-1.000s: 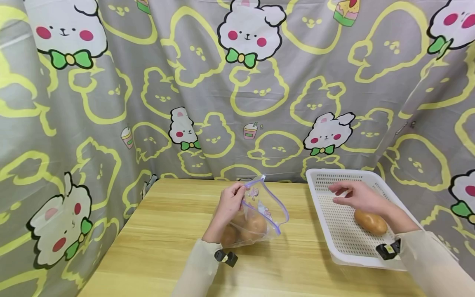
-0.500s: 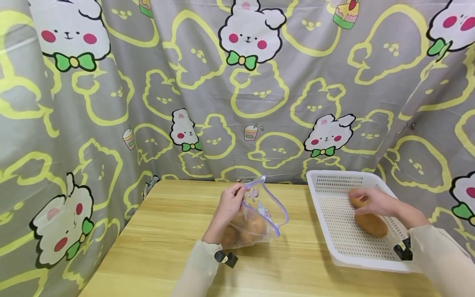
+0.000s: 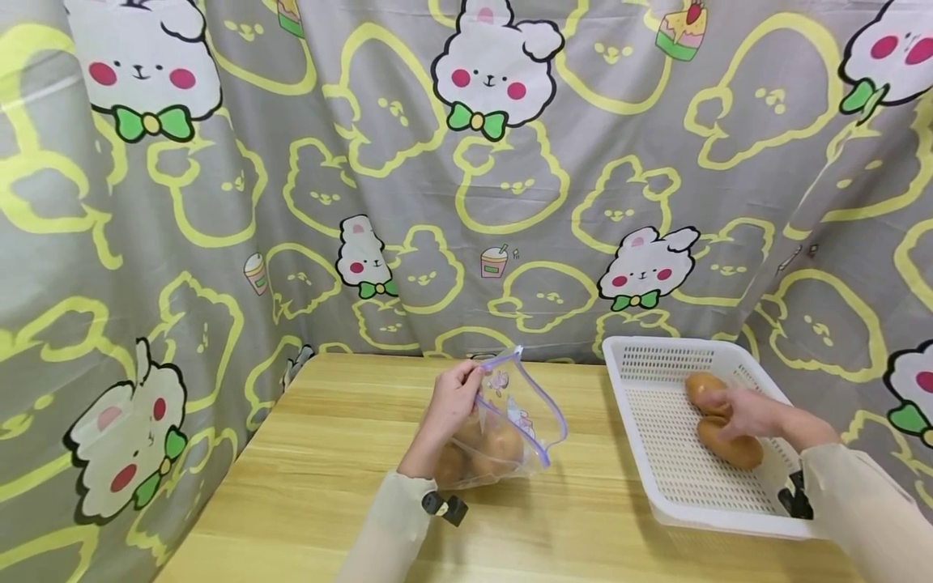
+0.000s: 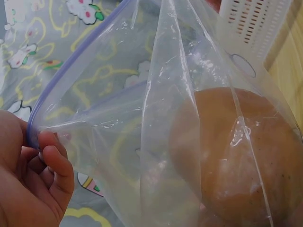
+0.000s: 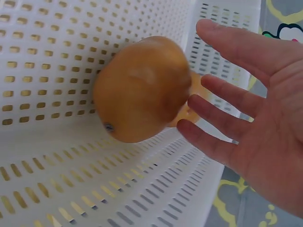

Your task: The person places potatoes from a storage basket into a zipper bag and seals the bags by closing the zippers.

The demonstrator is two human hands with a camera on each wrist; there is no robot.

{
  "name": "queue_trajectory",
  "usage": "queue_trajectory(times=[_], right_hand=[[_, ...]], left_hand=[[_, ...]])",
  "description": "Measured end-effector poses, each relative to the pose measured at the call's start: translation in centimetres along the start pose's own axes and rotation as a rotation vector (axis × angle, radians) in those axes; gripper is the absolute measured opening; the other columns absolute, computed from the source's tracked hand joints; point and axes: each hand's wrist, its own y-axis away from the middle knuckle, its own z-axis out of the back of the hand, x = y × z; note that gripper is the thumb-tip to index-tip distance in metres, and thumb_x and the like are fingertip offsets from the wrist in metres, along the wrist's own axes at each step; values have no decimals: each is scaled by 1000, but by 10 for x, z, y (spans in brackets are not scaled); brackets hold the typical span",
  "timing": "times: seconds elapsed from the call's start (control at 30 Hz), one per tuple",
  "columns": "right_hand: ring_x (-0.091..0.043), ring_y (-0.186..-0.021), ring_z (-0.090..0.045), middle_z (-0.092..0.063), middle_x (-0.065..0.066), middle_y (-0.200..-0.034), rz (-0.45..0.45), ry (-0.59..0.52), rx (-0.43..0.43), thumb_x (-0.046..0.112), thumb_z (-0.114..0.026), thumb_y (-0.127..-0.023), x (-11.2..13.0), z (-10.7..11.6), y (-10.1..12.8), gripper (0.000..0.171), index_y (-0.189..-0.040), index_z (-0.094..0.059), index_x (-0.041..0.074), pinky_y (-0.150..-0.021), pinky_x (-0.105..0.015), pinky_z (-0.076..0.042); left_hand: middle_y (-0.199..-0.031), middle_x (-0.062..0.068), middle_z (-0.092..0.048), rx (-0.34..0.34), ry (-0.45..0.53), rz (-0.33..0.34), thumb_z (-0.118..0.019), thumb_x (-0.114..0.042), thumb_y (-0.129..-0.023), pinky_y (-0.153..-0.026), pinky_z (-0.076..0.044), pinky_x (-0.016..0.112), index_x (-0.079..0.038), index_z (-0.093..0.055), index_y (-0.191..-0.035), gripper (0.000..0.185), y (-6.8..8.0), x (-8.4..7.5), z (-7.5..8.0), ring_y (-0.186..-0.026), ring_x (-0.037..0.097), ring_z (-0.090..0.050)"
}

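My left hand [image 3: 453, 397] pinches the purple-edged rim of a clear zip bag [image 3: 555, 409], whose mouth gapes toward the right. Several orange-brown, potato-like things [image 3: 501, 448] sit inside; one potato [image 4: 236, 151] fills much of the left wrist view behind the plastic. Over the white basket, my right hand [image 3: 758, 417] hovers above two smooth brown potatoes, a farther one [image 3: 704, 389] and a nearer one [image 3: 732, 449]. In the right wrist view its fingers [image 5: 227, 120] are spread and fairly straight, with the tips at the side of the large potato [image 5: 139, 90]; contact is unclear.
The white perforated basket [image 3: 628, 421] stands at the right of the wooden table [image 3: 291, 478], its raised walls around the potatoes. A grey curtain [image 3: 408, 194] with cartoon rabbits hangs behind the table and along both sides.
My right hand has moved right and lower over the basket, uncovering the farther potato, which was hidden at first. My left hand and the zip bag have stayed in place.
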Motion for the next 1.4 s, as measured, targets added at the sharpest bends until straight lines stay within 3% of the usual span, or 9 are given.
queue_trajectory(times=[0.13,0.3,0.53,0.77,1.03,1.4], right_hand=[[-44,-105,-54,-56,-30,-117,-31,-21,18,7,-79,-68,-4,-3,1,60,-119,-55,-11,-84,-55,-47],[-39,-99,-56,-57,-29,-115,-12,-16,13,6,-79,-67,-9,-5,0,60,-118,-55,-12,-79,-46,-50],[-47,-99,-55,-56,-32,-109,-22,-53,8,5,-80,-67,-11,-9,-2,64,-120,-51,-15,-82,-54,-48],[-45,-102,-54,-55,-32,-111,-49,-70,37,7,-81,-66,-8,-12,-9,74,-127,-45,-16,-80,-48,-49],[-46,-103,-52,-54,-34,-112,20,-90,92,6,-79,-63,-4,-20,-19,78,-124,-41,-22,-80,-39,-49],[-25,-90,-52,-55,-15,-108,-86,-106,155,18,-82,-67,1,-31,-27,72,-126,-50,-5,-71,-35,-46]], left_hand=[[-61,11,-50,1,0,-2,-48,-3,-97,-39,-34,17,7,-63,-92,18,0,1,0,-41,3,-39],[-60,8,-48,3,2,-6,-48,-2,-97,-39,-33,16,7,-63,-92,18,0,2,-1,-41,3,-39],[-59,3,-45,0,-2,-14,-48,-3,-97,-39,-32,17,6,-62,-91,18,0,2,-1,-41,3,-38],[-59,4,-46,-2,-3,-6,-48,-3,-97,-39,-33,17,7,-62,-92,18,-1,3,-2,-41,3,-38],[-61,7,-49,13,9,-1,-48,-2,-97,-39,-34,17,9,-63,-95,18,0,0,-2,-41,3,-39],[-61,8,-49,19,22,3,-47,-2,-98,-40,-34,17,8,-63,-96,19,0,1,-1,-41,5,-40]])
